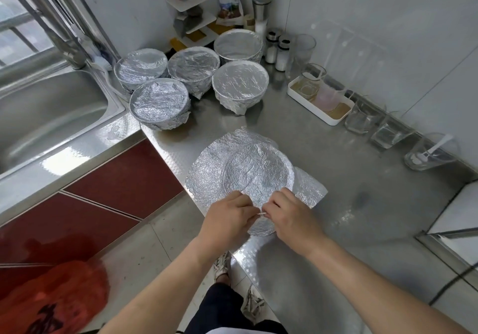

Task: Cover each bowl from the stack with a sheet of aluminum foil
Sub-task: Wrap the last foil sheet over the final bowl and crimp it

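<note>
Five covered bowls (240, 82) were already done, upper centre. Left hand (227, 217) and right hand (289, 217) both pinched the near edge of the loose foil sheets (248, 168); couldn't see any bare bowl left.

Both bare forearms reach forward; the left hand (229, 218) and right hand (291, 216) meet, fingers (269, 208) curled, pinching.

- I find five foil-covered bowls (192, 65) at the countertop's (336, 178) rear, right of the sink (51, 116).
- Before them lie foil sheets (245, 168).
- A tray (310, 106) with glasses (311, 80) stands to their right.
</note>
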`<action>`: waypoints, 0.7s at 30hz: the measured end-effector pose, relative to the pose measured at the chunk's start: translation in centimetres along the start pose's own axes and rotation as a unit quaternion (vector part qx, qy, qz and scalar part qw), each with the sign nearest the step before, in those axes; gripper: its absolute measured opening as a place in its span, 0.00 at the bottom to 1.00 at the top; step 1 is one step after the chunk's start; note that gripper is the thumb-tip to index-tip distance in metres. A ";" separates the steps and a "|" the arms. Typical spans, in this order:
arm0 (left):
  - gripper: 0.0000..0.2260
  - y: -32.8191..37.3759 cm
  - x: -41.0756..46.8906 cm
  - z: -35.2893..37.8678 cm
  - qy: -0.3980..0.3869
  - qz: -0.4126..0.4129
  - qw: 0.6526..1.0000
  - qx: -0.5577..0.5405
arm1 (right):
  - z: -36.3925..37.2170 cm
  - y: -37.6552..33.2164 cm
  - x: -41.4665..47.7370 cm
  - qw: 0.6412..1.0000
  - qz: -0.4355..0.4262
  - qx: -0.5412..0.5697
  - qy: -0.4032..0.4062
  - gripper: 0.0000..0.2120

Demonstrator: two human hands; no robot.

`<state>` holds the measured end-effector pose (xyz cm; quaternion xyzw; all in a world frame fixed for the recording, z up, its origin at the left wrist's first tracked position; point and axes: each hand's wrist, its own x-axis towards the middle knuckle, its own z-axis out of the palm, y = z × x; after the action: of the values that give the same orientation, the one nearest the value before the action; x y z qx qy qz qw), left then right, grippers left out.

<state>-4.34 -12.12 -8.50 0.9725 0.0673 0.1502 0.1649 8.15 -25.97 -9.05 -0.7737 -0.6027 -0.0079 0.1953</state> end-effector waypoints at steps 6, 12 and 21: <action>0.05 2.4 0.3 0.6 -0.025 -0.023 0.999 0.020 | -1.4 1.8 -0.4 0.997 -0.026 0.054 -0.040 0.10; 0.14 3.7 1.1 0.1 -0.003 -0.061 0.996 -0.063 | -3.8 2.9 -1.1 0.991 0.077 0.106 -0.032 0.13; 0.14 1.9 -0.3 -0.3 -0.027 -0.031 0.997 -0.070 | -2.8 0.6 -1.6 0.991 0.081 0.108 -0.006 0.08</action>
<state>-4.58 -13.81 -7.63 0.9596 0.0827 0.1233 0.2389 8.93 -28.49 -7.05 -0.7941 -0.5367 0.0777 0.2744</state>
